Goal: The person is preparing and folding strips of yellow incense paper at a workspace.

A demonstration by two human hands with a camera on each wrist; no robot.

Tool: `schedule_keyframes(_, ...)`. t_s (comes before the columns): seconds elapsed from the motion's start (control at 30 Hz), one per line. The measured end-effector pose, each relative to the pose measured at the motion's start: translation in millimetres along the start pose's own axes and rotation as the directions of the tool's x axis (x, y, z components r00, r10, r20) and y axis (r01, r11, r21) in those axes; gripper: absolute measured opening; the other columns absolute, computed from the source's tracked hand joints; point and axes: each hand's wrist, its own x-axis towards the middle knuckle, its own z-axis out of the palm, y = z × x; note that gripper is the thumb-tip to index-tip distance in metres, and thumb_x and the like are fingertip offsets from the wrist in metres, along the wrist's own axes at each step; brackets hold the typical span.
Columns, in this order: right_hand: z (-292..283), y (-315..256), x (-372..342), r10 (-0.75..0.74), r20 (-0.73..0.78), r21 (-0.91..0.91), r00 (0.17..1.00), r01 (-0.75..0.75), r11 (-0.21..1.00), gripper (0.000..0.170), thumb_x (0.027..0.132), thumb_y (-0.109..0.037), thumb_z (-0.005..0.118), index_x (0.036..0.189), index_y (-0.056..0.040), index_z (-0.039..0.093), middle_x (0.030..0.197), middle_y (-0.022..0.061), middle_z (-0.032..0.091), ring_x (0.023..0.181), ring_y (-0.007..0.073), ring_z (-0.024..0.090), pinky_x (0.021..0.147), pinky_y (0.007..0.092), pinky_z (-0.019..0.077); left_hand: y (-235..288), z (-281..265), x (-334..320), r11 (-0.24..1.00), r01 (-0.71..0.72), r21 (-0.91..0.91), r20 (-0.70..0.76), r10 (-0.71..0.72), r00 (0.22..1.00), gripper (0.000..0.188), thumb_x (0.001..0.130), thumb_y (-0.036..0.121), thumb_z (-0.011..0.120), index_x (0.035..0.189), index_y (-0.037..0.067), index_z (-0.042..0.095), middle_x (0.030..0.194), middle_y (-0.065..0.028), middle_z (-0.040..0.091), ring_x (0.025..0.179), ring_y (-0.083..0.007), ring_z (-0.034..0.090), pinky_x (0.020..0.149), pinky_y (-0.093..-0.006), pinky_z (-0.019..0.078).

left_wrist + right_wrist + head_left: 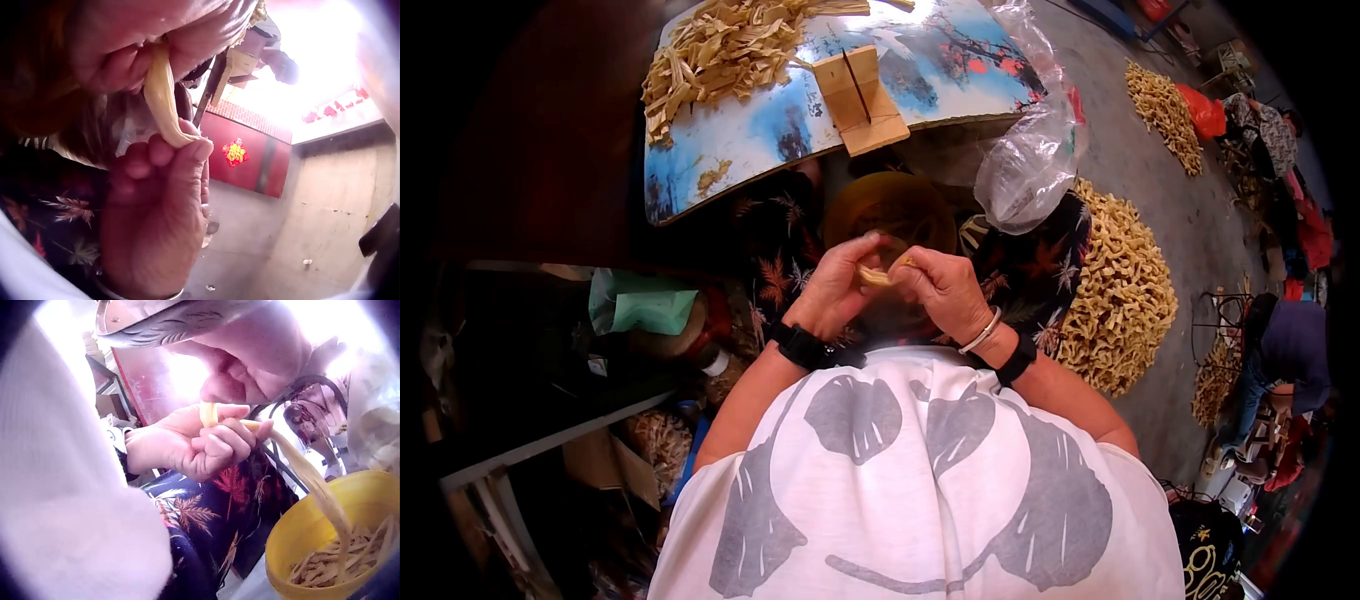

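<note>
Grey flr (1105, 130) at R | L hand (837, 287) grips strip (162, 100), R hand (948, 293) pinches its end | prob. light, soft; hold nr ends

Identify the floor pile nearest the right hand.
The largest pile, beside the leaf-patterned fabric; the pile by the red bag and the pile near the purple shirt lie farther off.

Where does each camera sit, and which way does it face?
Head: on the head, facing forward and down; left hand, right hand and shirt show.
Left wrist: worn there, facing the right hand pinching a pale strip; both hands show.
Right wrist: worn there, facing the left hand and yellow bucket; both hands show.
Shared: both wrist views show the strip.
</note>
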Motion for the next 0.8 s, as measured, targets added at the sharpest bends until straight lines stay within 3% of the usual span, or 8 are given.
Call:
schedule_keyframes(0.07,-1,4,3,0.167,-0.048,0.102,0.985,-0.162,0.982,0.009,0.091,-0.009,0.064,0.092,0.0008,0.063,0.077,0.0107,0.061,0.065,0.0236,0.061,0.06,0.0295,0.0485,8,24,-18,0.954,-0.021,0.298,-0.007,0.025,1.0,0.014,0.095,0.014,0.053,0.104,0.005,0.059,0.07,0.0034,0.053,0.053,-0.0071,0.042,0.046,-0.0195,0.0326)
schedule_keyframes(0.17,5,24,10,-0.267,-0.262,-0.251,0.927,0.201,0.947,0.01,0.093,-0.009,0.061,0.095,0.0013,0.063,0.089,0.0121,0.062,0.073,0.0254,0.062,0.065,0.0293,0.0498,8,27,-21,0.736,-0.153,0.659,0.126,0.093,0.988,0.013,0.093,0.01,0.055,0.104,0.006,0.06,0.075,0.0041,0.055,0.054,-0.0045,0.04,0.048,-0.0182,0.031)
schedule_keyframes(0.2,8,24,9,-0.148,-0.267,-0.1,0.952,0.125,0.987,0.013,0.096,-0.01,0.057,0.097,0.0016,0.062,0.098,0.0137,0.061,0.08,0.0268,0.063,0.071,0.0298,0.0507,7,23,-16,0.532,-0.28,0.799,0.216,0.18,0.96,0.013,0.091,0.008,0.053,0.101,0.004,0.061,0.076,-0.0021,0.058,0.054,-0.0113,0.044,0.051,-0.0226,0.0377)
schedule_keyframes(0.3,11,23,16,-0.152,-0.248,-0.049,0.957,0.144,0.988,0.015,0.098,-0.013,0.055,0.096,0.0005,0.061,0.089,0.0112,0.062,0.073,0.023,0.064,0.064,0.0294,0.0528,6,14,-15,-0.063,-0.507,0.859,0.494,0.356,0.793,0.013,0.088,0.006,0.058,0.099,0.002,0.062,0.077,-0.011,0.059,0.059,-0.0234,0.055,0.057,-0.031,0.0473)
schedule_keyframes(0.4,10,4,14,0.281,-0.182,0.225,0.942,-0.238,0.945,0.015,0.099,-0.016,0.055,0.095,-0.0015,0.059,0.081,0.0079,0.063,0.062,0.0174,0.063,0.054,0.0285,0.053,5,18,-21,-0.374,-0.44,0.816,0.577,0.554,0.6,0.016,0.084,0.002,0.061,0.1,0.001,0.063,0.082,-0.0168,0.057,0.07,-0.0338,0.061,0.065,-0.0387,0.0523)
schedule_keyframes(0.5,16,14,21,0.293,-0.228,0.171,0.929,-0.258,0.951,0.016,0.099,-0.018,0.056,0.095,-0.0033,0.058,0.075,0.0047,0.064,0.054,0.0132,0.061,0.046,0.0268,0.0511,0,28,-29,-0.441,-0.378,0.814,0.581,0.596,0.555,0.023,0.082,-0.002,0.063,0.105,0.002,0.065,0.086,-0.0158,0.057,0.075,-0.0343,0.063,0.066,-0.0395,0.0533)
schedule_keyframes(0.6,15,15,30,0.395,-0.223,0.118,0.891,-0.378,0.918,0.017,0.098,-0.019,0.058,0.094,-0.0024,0.059,0.073,0.0071,0.065,0.055,0.014,0.062,0.046,0.0278,0.0502,-6,31,-26,-0.515,-0.349,0.783,0.622,0.629,0.467,0.03,0.083,-0.003,0.061,0.113,0.003,0.065,0.088,-0.0158,0.057,0.075,-0.0346,0.063,0.067,-0.0388,0.0538)
schedule_keyframes(0.8,15,5,23,-0.008,-0.171,-0.064,0.985,-0.003,0.998,0.017,0.095,-0.017,0.061,0.094,-0.0001,0.063,0.075,0.0142,0.064,0.068,0.0243,0.066,0.061,0.0334,0.0519,-2,30,-21,-0.368,-0.323,0.872,0.488,0.708,0.511,0.03,0.084,-0.003,0.061,0.113,0.0,0.065,0.088,-0.016,0.057,0.075,-0.0338,0.062,0.067,-0.0374,0.0531)
